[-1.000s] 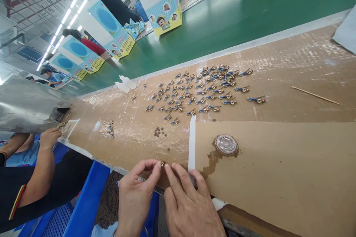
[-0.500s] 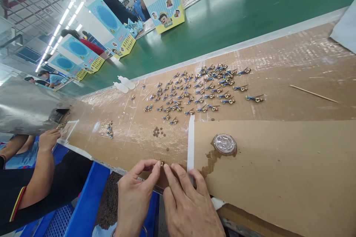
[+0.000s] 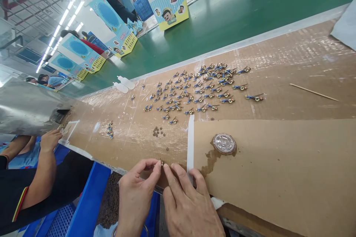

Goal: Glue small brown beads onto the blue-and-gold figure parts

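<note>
My left hand (image 3: 139, 189) is closed, thumb and index finger pinched on a tiny cream-and-gold piece (image 3: 162, 163) near the bench's front edge. Most of the piece is hidden by the fingertips. My right hand (image 3: 186, 196) lies palm down with its fingers spread, the index fingertip against or right beside the same piece. Beyond both hands, a small group of dark round discs (image 3: 158, 132) lies on the cardboard. Farther back are many small painted figurines (image 3: 200, 100) in blue, cream and brown, lying in loose rows.
A round clear dish (image 3: 224, 143) sits on a brown board (image 3: 278, 163) beside a wet stain. Farther off are a wooden stick (image 3: 314, 92), two white bottles (image 3: 124, 84) and a green conveyor (image 3: 236, 14) carrying printed boxes. At left, a co-worker's hand (image 3: 51, 139) works near more figurines (image 3: 110, 129).
My hands keep nearly the same pose around the tiny piece. The co-worker's hand at left shifts slightly to the right. A person in light blue shows more behind the boxes.
</note>
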